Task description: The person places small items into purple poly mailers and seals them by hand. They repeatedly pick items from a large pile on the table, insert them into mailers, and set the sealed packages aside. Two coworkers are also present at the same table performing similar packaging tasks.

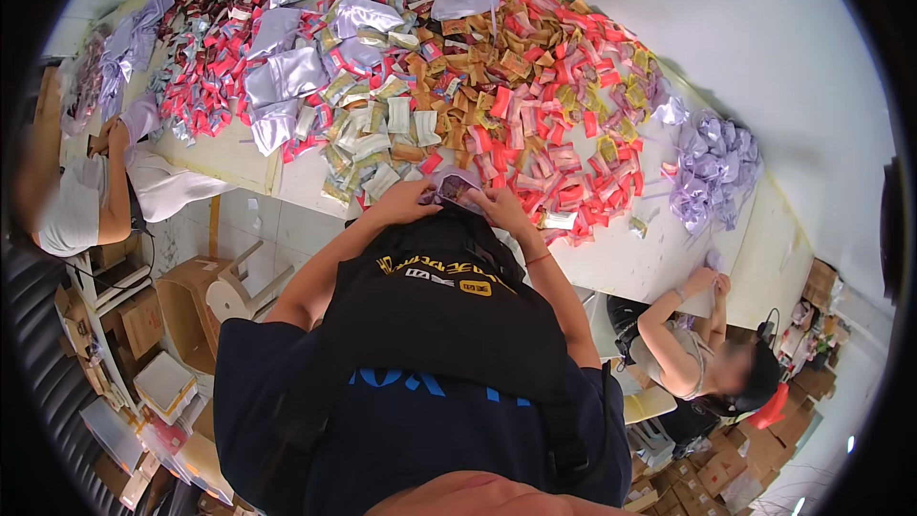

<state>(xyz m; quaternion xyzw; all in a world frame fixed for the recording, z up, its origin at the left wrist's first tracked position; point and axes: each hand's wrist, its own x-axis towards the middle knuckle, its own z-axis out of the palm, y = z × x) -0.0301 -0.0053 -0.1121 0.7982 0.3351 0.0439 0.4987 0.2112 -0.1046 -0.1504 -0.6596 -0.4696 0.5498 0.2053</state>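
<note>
Left hand [405, 203]: fingers pinching a lilac pouch [457, 174] at the bench's [621, 263] near edge. Right hand [501, 208]: fingers at the pouch's right side; closure cannot be told. Pouch: soft, satiny, mouth spread, interior dark. Beyond: glossy, crimped packets [478, 55], tan, red, silvery; smooth, flat lilac pouches [287, 76].

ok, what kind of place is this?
Likely a small packing workshop: a long white table heaped with small wrapped packets, a pile of bunched lavender pouches toward its right end, and cardboard boxes stacked behind the workers.
</note>
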